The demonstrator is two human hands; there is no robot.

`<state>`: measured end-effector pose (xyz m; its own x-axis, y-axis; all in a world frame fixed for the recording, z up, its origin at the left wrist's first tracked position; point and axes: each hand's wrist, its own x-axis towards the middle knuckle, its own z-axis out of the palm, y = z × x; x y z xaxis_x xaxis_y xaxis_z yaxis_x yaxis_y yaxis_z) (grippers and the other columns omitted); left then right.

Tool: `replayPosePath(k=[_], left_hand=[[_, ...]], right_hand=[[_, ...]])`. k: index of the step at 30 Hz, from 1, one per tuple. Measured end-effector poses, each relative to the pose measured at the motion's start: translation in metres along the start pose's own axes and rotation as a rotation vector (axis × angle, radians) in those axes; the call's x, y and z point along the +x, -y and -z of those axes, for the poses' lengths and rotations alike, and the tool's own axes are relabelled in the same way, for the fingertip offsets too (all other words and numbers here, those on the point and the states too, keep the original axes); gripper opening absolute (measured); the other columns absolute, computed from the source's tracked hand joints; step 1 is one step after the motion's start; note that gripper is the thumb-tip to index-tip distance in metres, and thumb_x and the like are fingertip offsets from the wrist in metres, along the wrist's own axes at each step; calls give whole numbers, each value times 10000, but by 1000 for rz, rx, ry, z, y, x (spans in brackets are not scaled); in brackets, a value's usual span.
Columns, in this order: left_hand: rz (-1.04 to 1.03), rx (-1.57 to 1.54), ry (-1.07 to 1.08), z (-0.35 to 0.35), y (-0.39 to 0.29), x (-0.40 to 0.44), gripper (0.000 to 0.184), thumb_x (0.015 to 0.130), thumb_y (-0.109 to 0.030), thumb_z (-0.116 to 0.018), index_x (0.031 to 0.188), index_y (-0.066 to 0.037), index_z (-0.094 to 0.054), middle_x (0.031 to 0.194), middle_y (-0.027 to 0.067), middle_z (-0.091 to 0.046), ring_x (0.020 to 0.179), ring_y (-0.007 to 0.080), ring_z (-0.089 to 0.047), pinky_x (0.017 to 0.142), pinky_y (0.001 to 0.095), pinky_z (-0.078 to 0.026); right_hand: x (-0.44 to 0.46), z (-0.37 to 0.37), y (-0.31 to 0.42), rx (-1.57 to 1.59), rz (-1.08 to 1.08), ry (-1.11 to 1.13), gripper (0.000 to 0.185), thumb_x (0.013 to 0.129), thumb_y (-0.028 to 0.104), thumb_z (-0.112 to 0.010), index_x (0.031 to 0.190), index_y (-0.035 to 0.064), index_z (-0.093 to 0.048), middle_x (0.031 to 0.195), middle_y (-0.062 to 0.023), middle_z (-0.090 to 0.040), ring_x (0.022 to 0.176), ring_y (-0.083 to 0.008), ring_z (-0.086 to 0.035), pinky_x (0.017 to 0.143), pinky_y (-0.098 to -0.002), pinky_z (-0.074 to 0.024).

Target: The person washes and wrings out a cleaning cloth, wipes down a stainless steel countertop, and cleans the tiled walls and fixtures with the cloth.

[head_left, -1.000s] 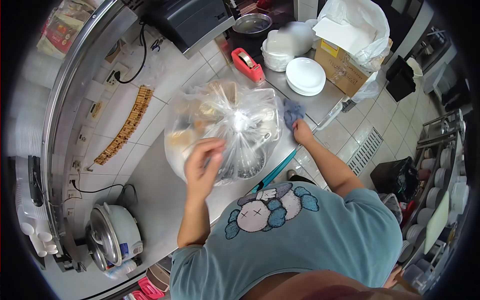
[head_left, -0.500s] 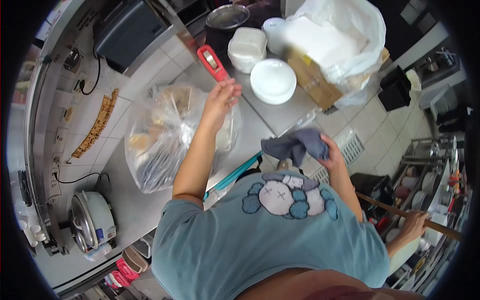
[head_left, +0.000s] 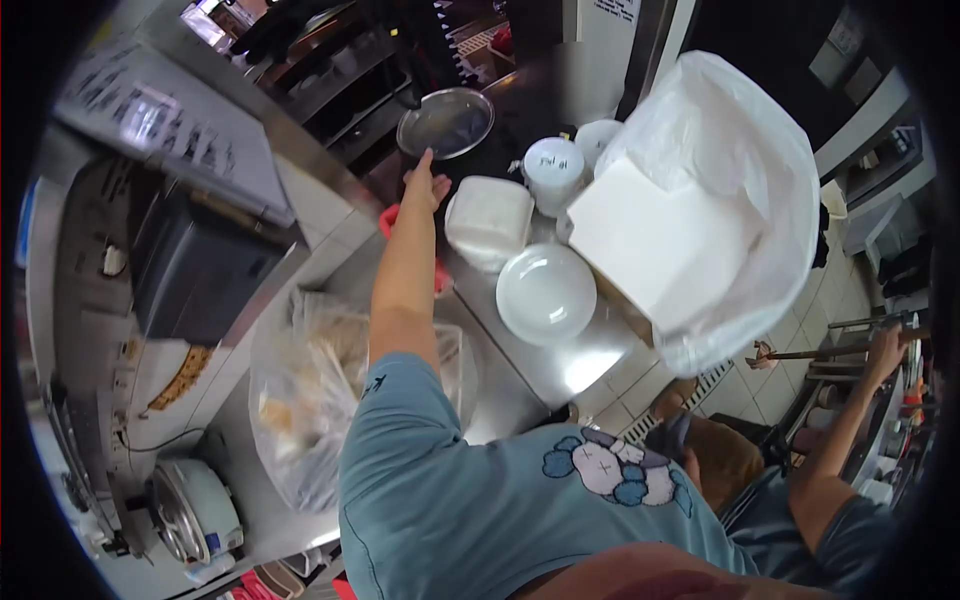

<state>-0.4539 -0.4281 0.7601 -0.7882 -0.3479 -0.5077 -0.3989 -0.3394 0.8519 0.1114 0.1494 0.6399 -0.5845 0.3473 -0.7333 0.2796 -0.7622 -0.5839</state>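
Clock directions are taken from the centre of the head view. At 8 o'clock, far left, stands a pale cooker; nearer, also at 8, the clear plastic bag sits on the counter, partly hidden by the wearer's left arm and untouched by either hand. A red tape dispenser shows at 10 o'clock, the forearm passing over it.

The left hand is at 11 o'clock, open, fingers extended, holding nothing visible. Half a second ago it was over the dispenser; it is now at the near rim of the metal bowl, towards 12. Contact cannot be confirmed. In the inspector's judgement, work has shifted beyond the bag to the counter's far end.

White containers stand just below 12 o'clock, white dishes at 3, near the centre, and a plastic liner at 2.

At 4 o'clock the dark cloth, earlier in full view, is now largely obscured; a sliver of the right hand shows beside it, grip undetermined. At 3 o'clock, far right, a co-worker's hand grips a stick.
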Motion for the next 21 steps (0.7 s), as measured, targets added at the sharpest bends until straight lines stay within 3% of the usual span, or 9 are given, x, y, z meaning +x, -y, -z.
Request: replayPosePath(k=[2, 3, 4, 6, 7, 12, 14, 18, 21], left_hand=[[255, -138, 75, -5, 9, 43, 842, 841, -526, -710, 1462, -100, -334, 1158, 261, -630, 944, 361, -687, 696, 400, -581], [272, -211, 168, -9, 7, 40, 719, 909, -443, -644, 1410, -8, -368, 1211, 311, -600, 1010, 426, -668, 763, 440, -594], [294, -206, 162, -12, 11, 53, 719, 909, -443, -644, 1410, -8, -368, 1211, 311, -600, 1010, 426, -668, 763, 440, -594], [363, -431, 282, -19, 14, 67, 562, 963, -307, -542, 1316, 104, -392, 1194, 346, -584, 1012, 450, -659, 799, 459, -606], [185, -402, 271, -25, 16, 65, 447, 927, -137, -441, 1225, 190, -381, 1158, 377, -574, 1029, 467, -645, 805, 435, -623], [249, -420, 255, -25, 2, 80, 468, 807, -11, -385, 1197, 244, -346, 1123, 404, -556, 1015, 508, -630, 779, 412, -642], [407, -516, 313, -12, 6, 82, 472, 805, -13, -396, 1193, 251, -349, 1136, 411, -544, 1010, 520, -626, 766, 425, -644], [95, -431, 359, -1, -1, 44, 488, 800, -14, -394, 1198, 262, -334, 1124, 424, -539, 1018, 554, -607, 709, 412, -656], [218, -439, 364, 15, -34, 10, 509, 835, 0, -371, 1276, 244, -296, 1288, 500, -391, 1074, 556, -581, 725, 372, -658]], right_hand=[[7, -23, 20, -80, 59, -60, 485, 898, 230, -584, 1320, -3, -526, 1247, -203, -603, 1120, -328, -605, 989, -430, -480], [8, -33, 28, -114, 85, -72, 479, 899, 233, -583, 1313, -3, -532, 1241, -199, -606, 1119, -322, -604, 989, -425, -478], [9, -40, 34, -151, 100, -85, 473, 901, 237, -582, 1305, -3, -538, 1234, -196, -609, 1119, -316, -603, 990, -420, -476], [8, -43, 35, -238, 101, -115, 461, 903, 244, -579, 1291, -3, -550, 1221, -189, -615, 1117, -305, -601, 990, -409, -472], [6, -38, 29, -291, 90, -135, 455, 904, 247, -578, 1283, -2, -556, 1214, -185, -618, 1117, -300, -600, 990, -404, -470], [2, -7, -6, -561, -41, -210, 431, 909, 265, -571, 1247, -2, -587, 1181, -168, -633, 1113, -272, -596, 992, -378, -459], [-6, 12, -19, -687, -97, -225, 423, 911, 272, -568, 1232, -1, -599, 1167, -160, -639, 1112, -261, -595, 992, -367, -455], [-11, 42, -32, -942, -122, -174, 411, 915, 286, -562, 1203, -1, -623, 1141, -146, -652, 1110, -239, -591, 993, -346, -447], [2, 76, -30, -1335, -36, -12, 406, 918, 297, -558, 1181, 0, -641, 1121, -136, -661, 1108, -222, -589, 994, -330, -441]])
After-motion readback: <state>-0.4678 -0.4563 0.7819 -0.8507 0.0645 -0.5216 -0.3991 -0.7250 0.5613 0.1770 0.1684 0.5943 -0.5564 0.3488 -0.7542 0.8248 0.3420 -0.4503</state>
